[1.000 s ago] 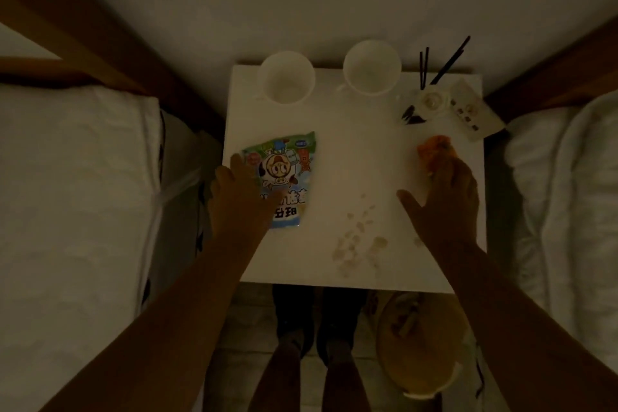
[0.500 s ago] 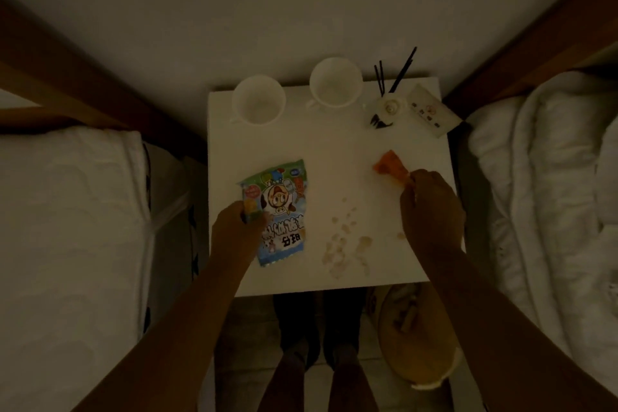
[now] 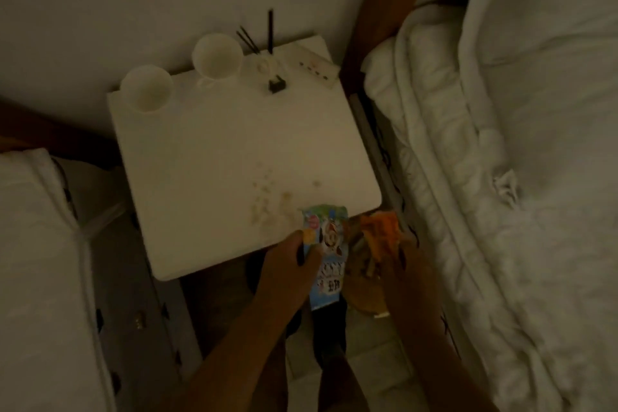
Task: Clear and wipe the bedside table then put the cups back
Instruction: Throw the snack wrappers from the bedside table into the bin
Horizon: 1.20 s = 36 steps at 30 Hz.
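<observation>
The white table (image 3: pixel 217 157) is sitting between 2 beds, its top bare in the middle and showing a patch of brownish crumbs or stains (image 3: pixel 271 201) near its front right corner. 2 white cups are standing along its back edge: the left cup (image 3: pixel 146 88) at the back left corner, the right cup (image 3: pixel 217 56) further along beside a small white holder (image 3: pixel 264 65) with dark sticks (image 3: pixel 270 31) rising from it. A white power strip (image 3: pixel 316 66) is lying at the back right corner.

At the table's front right corner the left hand (image 3: pixel 291 264) is gripping a colourful snack packet (image 3: pixel 326 254), thumb pressing on its face, the packet hanging past the table edge. Just beside it, the right hand (image 3: pixel 401 264) is holding an orange wrapper or cloth (image 3: pixel 381 232); the picture is too dim to tell which. Below both hands a round bin (image 3: pixel 364 294) is standing on the floor. White bedding (image 3: pixel 501 144) is filling the right side, another bed (image 3: pixel 36 261) the left.
</observation>
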Each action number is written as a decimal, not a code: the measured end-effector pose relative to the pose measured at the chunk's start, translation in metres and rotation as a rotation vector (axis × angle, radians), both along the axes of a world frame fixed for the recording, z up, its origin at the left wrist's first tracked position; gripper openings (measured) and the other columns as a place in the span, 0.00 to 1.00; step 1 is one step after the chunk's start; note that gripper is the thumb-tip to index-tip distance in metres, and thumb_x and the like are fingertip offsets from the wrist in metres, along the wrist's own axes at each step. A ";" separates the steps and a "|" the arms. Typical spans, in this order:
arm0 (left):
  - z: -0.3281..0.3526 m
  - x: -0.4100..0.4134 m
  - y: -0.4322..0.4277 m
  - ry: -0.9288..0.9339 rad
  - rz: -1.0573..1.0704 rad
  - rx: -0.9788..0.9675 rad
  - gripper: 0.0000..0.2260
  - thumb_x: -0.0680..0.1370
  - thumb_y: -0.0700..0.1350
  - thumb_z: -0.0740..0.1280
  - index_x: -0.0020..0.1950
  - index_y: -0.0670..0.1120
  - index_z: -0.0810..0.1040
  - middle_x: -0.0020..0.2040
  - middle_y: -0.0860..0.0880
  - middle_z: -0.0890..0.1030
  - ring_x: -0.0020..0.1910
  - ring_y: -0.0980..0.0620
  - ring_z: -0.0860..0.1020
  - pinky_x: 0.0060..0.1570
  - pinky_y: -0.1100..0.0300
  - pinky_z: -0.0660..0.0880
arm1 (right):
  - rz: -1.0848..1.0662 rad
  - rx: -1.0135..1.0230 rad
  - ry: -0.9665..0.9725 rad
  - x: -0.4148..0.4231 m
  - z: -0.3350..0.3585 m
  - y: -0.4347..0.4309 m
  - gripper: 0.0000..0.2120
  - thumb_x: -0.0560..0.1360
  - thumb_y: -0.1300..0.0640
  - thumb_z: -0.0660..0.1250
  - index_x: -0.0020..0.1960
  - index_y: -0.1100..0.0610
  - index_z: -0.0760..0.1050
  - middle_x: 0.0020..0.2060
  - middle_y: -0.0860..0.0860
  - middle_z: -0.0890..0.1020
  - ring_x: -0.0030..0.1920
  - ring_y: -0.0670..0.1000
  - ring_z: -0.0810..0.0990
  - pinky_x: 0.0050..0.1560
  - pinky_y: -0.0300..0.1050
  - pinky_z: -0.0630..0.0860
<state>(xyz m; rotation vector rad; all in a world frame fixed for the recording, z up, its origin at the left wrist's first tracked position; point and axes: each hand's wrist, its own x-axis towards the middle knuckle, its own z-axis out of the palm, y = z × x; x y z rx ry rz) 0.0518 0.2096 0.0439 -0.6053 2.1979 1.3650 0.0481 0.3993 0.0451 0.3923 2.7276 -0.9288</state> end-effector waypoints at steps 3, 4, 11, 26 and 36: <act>-0.025 0.025 0.050 -0.046 -0.109 0.045 0.13 0.81 0.50 0.63 0.63 0.47 0.76 0.54 0.52 0.81 0.44 0.63 0.79 0.42 0.72 0.76 | -0.085 0.045 -0.183 0.039 -0.031 0.046 0.20 0.76 0.39 0.57 0.53 0.54 0.75 0.42 0.52 0.80 0.41 0.54 0.79 0.38 0.45 0.71; -0.034 0.032 0.064 -0.065 -0.134 0.032 0.13 0.81 0.50 0.63 0.61 0.45 0.76 0.54 0.50 0.82 0.46 0.59 0.80 0.45 0.68 0.78 | -0.097 0.043 -0.211 0.047 -0.042 0.059 0.16 0.77 0.41 0.58 0.50 0.53 0.74 0.40 0.51 0.80 0.40 0.54 0.79 0.37 0.45 0.72; -0.096 0.055 0.122 -0.199 -0.076 -0.014 0.12 0.81 0.47 0.63 0.53 0.38 0.77 0.50 0.41 0.82 0.46 0.47 0.82 0.48 0.46 0.80 | -0.071 0.008 -0.344 0.058 -0.101 0.095 0.24 0.76 0.33 0.56 0.66 0.44 0.65 0.44 0.48 0.82 0.43 0.50 0.81 0.46 0.55 0.80; -0.156 0.053 0.141 -0.236 -0.102 -0.069 0.12 0.79 0.53 0.62 0.55 0.46 0.77 0.47 0.46 0.82 0.44 0.47 0.81 0.46 0.48 0.80 | 0.025 0.099 -0.538 0.053 -0.152 0.100 0.13 0.80 0.49 0.61 0.54 0.57 0.76 0.48 0.55 0.82 0.44 0.54 0.80 0.38 0.41 0.67; -0.082 0.015 0.068 -0.059 -0.122 -0.223 0.09 0.80 0.51 0.62 0.44 0.48 0.72 0.38 0.48 0.77 0.36 0.50 0.77 0.36 0.54 0.75 | 0.205 0.104 -0.322 -0.005 -0.076 0.049 0.04 0.79 0.50 0.61 0.48 0.49 0.72 0.35 0.43 0.74 0.36 0.46 0.76 0.32 0.41 0.68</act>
